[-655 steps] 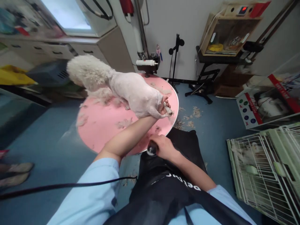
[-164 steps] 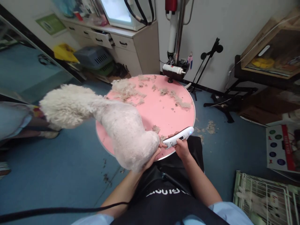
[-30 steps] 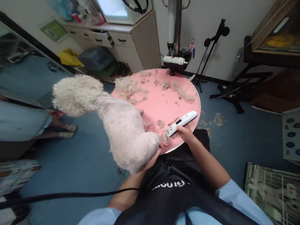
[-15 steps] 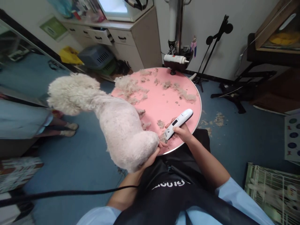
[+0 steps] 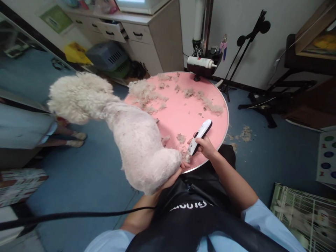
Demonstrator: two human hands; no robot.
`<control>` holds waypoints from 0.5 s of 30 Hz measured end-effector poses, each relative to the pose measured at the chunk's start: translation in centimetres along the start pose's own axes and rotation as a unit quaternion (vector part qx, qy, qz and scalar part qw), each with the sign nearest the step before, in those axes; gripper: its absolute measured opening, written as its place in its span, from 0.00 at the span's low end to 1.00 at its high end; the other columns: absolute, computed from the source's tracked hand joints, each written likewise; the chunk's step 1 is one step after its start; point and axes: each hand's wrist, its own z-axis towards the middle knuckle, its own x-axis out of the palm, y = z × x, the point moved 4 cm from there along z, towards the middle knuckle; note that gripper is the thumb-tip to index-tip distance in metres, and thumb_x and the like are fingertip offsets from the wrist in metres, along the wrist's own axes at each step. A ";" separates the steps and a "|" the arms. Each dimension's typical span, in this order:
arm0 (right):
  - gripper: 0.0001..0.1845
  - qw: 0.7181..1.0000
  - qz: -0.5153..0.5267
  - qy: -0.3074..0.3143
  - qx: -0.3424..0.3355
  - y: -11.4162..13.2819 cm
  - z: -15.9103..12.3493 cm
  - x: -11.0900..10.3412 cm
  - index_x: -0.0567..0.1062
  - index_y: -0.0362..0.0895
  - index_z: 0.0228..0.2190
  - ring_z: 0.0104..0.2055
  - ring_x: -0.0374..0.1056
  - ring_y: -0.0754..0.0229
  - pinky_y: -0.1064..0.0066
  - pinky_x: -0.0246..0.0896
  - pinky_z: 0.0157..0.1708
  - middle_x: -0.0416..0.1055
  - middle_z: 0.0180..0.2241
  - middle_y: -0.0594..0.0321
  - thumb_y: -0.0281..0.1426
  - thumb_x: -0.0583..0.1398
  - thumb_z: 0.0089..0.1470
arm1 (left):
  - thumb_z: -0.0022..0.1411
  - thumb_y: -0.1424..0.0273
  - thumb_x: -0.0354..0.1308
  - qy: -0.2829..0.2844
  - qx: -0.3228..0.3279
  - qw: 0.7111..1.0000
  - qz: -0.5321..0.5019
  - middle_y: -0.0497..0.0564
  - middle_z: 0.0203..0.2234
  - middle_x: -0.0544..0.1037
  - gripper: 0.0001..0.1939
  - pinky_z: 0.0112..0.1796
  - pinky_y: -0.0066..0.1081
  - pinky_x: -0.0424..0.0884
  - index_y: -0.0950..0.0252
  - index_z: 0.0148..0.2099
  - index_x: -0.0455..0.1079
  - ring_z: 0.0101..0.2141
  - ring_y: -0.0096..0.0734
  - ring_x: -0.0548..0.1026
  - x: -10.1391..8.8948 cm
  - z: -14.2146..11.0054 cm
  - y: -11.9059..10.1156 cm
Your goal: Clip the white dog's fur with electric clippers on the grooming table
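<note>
A white dog point(image 5: 141, 140) stands at the near left edge of the round pink table point(image 5: 181, 115), its body shorn close and its head fluffy, facing left. Around its hind leg curls my left hand point(image 5: 183, 166), with the forearm under the rump; a furry paw point(image 5: 187, 157) shows by the fingers. White cordless hair clippers point(image 5: 200, 135) are gripped in my right hand point(image 5: 205, 146), tilted with the blade end down at the paw. Whether the blade touches the fur cannot be made out.
Clumps of cut fur point(image 5: 143, 92) lie on the table and floor. A white bottle point(image 5: 201, 63) and pink-blue nail clippers point(image 5: 223, 45) are at the table's post. A person's legs point(image 5: 70, 138) show at left, a wire crate point(image 5: 304, 217) at lower right. A black cable point(image 5: 78, 215) crosses before me.
The hair clippers have swung steeper over the last second, staying at the paw. My left hand keeps its hold on the leg. Earlier, the dog stood farther across the table. The view has shifted slightly.
</note>
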 end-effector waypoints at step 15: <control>0.18 0.994 -0.067 -0.004 0.088 -0.7 0.8 0.7 0.68 0.44 0.25 0.12 0.50 0.71 0.77 0.40 0.10 0.72 0.19 0.63 0.45 0.63 0.49 | 0.58 0.71 0.55 0.028 0.039 0.999 -0.015 0.51 0.34 0.81 0.04 0.50 0.39 0.73 0.61 0.30 0.68 0.37 0.35 0.78 -0.4 0.3 -0.2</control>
